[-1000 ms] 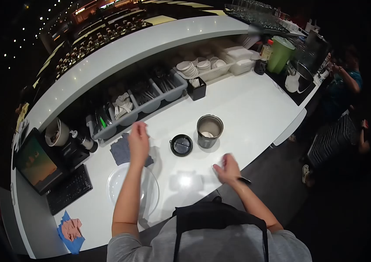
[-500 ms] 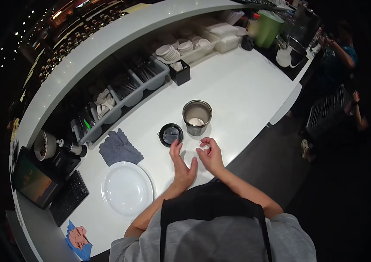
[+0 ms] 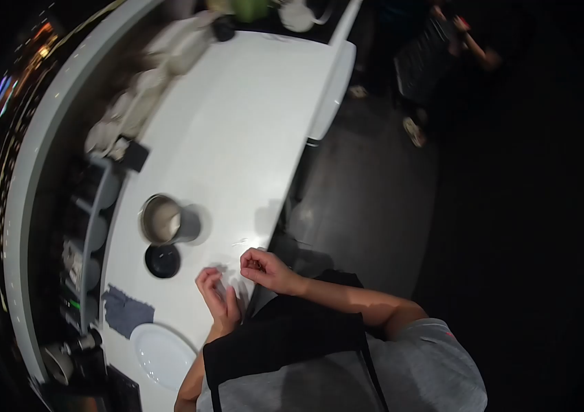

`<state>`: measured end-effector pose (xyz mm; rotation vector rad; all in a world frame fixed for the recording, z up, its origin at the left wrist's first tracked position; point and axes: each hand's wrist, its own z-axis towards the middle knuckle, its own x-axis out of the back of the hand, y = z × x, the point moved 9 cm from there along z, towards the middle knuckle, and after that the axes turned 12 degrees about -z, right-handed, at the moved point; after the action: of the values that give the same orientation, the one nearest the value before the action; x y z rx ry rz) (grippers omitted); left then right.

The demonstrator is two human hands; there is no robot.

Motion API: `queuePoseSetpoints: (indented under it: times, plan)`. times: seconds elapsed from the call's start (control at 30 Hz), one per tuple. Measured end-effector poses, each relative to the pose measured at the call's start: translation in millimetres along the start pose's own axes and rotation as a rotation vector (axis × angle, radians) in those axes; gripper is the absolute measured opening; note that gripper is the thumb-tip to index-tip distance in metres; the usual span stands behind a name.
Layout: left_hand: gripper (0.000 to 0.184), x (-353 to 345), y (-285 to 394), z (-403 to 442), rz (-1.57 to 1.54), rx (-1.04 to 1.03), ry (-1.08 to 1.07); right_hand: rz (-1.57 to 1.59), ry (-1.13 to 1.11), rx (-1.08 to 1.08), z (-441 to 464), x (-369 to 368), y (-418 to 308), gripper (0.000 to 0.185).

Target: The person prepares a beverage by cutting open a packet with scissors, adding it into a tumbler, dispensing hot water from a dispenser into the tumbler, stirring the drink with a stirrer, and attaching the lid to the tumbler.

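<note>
My left hand [image 3: 219,296] is over the white counter's near edge, fingers apart and curved, holding nothing that I can see. Beside it on the right, my right hand [image 3: 264,269] has its fingers curled together; whatever they hold, if anything, is too small to make out. A metal cup [image 3: 168,220] with something pale inside stands beyond my hands, to the left. Touching or nearly touching it is a round black lid [image 3: 163,261]. A grey-blue cloth [image 3: 127,311] and a white plate [image 3: 163,357] lie to the left of my left hand.
Cutlery bins [image 3: 93,233] line the counter's left side, with a black box [image 3: 134,156] and blurred white dishes [image 3: 104,135] beyond. At lower left are a white container [image 3: 58,364] and a keyboard [image 3: 123,390]. A person [image 3: 474,44] stands at the upper right, beside a dark ridged case [image 3: 424,60].
The view has swung right, shifting the counter items leftward. My left hand came from above the cloth to beside my right hand. My right hand's fingers have curled in.
</note>
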<state>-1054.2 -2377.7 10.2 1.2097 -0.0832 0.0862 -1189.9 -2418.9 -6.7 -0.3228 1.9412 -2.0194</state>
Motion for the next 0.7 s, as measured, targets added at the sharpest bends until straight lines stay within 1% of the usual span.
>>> queuePoseSetpoints:
  times: [0.03, 0.07, 0.1, 0.13, 0.17, 0.2, 0.23, 0.3, 0.33, 0.37, 0.4, 0.43, 0.5, 0.57, 0.63, 0.67, 0.7]
  plan:
    - [0.043, -19, -1, -4, -0.061, 0.012, -0.084, 0.070, -0.009, -0.059, -10, 12, 0, 0.016]
    - [0.049, -49, -6, -10, -0.131, 0.015, -0.145, 0.101, 0.055, -0.023, -21, 27, -1, 0.020]
    - [0.060, -86, 2, -7, 0.057, 0.013, -0.344, 0.130, 0.115, 0.014, -31, 45, 0, 0.024]
    - [0.065, -117, 11, 1, 0.121, 0.041, -0.380, 0.170, 0.073, -0.069, -45, 58, 0, 0.031]
    - [0.071, -148, 13, 4, 0.188, 0.066, -0.418, 0.229, 0.090, -0.075, -58, 70, 12, 0.035]
    - [0.075, -170, -1, -2, 0.152, 0.130, -0.448, 0.315, 0.167, -0.109, -73, 89, 20, 0.033]
    - [0.066, -195, -9, -5, 0.091, 0.137, -0.484, 0.394, 0.238, -0.138, -87, 112, 29, 0.033]
    - [0.050, -241, -20, -13, 0.112, 0.238, -0.540, 0.463, 0.282, -0.167, -117, 151, 66, 0.030]
    - [0.042, -260, -35, -22, 0.091, 0.329, -0.562, 0.514, 0.303, -0.185, -132, 166, 79, 0.029]
    - [0.034, -274, -51, -33, 0.072, 0.420, -0.583, 0.503, 0.274, -0.169, -151, 178, 84, 0.025]
    - [0.026, -287, -72, -49, 0.091, 0.578, -0.595, 0.495, 0.247, -0.283, -171, 186, 111, 0.024]
    - [0.020, -303, -84, -64, 0.141, 0.836, -0.653, 0.495, 0.209, -0.400, -193, 185, 140, 0.024]
    - [0.019, -294, -134, -118, 0.143, 1.057, -0.650, 0.083, 0.278, -0.464, -240, 196, 202, 0.032]
    - [0.022, -264, -173, -170, 0.223, 1.274, -0.615, -0.384, 0.173, -0.713, -294, 190, 276, 0.039]
    - [0.024, -240, -195, -195, 0.453, 1.262, -0.707, -0.280, 0.009, -0.879, -329, 180, 354, 0.040]
    - [0.026, -227, -203, -205, 0.604, 1.460, -0.671, -0.309, -0.008, -0.919, -336, 182, 383, 0.034]
    - [0.027, -212, -221, -211, 0.634, 1.337, -0.632, -0.338, -0.029, -0.957, -340, 180, 412, 0.029]
